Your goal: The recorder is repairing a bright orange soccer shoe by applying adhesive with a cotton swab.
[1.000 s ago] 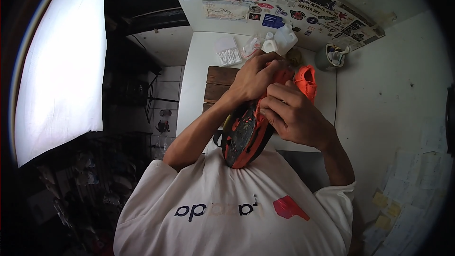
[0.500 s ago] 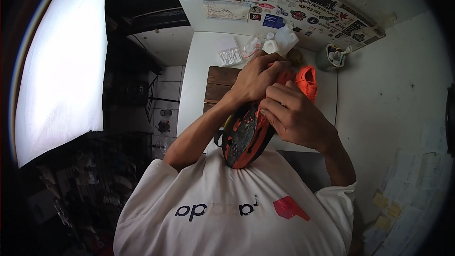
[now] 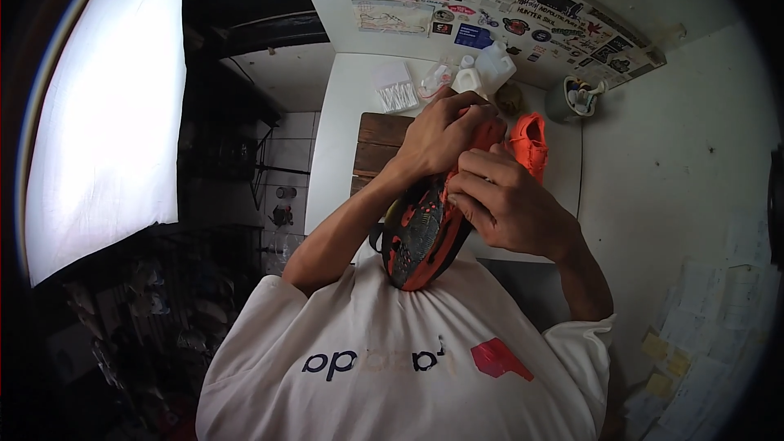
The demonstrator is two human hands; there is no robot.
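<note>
An orange shoe with a worn black-and-orange sole (image 3: 418, 237) is tilted sole-up against my white shirt, toward the front of the white table (image 3: 335, 131). My left hand (image 3: 445, 135) is closed over its far end, fingers curled over the orange part. My right hand (image 3: 510, 200) has its fingers bent and pinched at the sole's right edge, partly covering it; whether anything small sits between those fingertips I cannot tell. A second orange shoe (image 3: 531, 143) lies just beyond my right hand, and a dark wooden board (image 3: 376, 143) is to the left under my left arm.
At the back stand plastic bottles (image 3: 492, 65), a box of white swabs (image 3: 396, 90) and a clear bag (image 3: 435, 82). A container of tools (image 3: 563, 100) sits at the right. A stickered board (image 3: 392, 12) rises behind. A bright white panel (image 3: 106, 106) is at far left.
My right hand's fingers have shifted very slightly downward along the sole's edge. My left hand and the shoe stay almost in place.
</note>
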